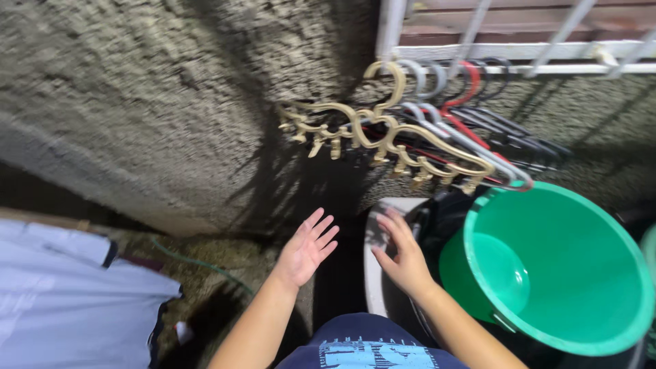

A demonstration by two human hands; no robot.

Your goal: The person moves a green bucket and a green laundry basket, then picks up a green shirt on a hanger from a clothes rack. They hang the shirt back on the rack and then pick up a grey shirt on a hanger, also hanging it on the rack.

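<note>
- Left hand [305,250] and right hand [402,254] were held empty, fingers spread, below the hangers [403,137].
- Hangers were hooked on a white rail [519,68], beside a green bucket [567,273].
- A reach was judged in hand; an upward lift would be needed.

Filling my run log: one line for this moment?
left hand: open, empty | right hand: open, empty | nearby: round green plastic bucket, gold plastic hanger

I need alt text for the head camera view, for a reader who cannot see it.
A person's left hand and right hand reach out open and empty toward a bunch of clothes hangers hung on a white rail against a rough wall. A green bucket sits to the right.
</note>
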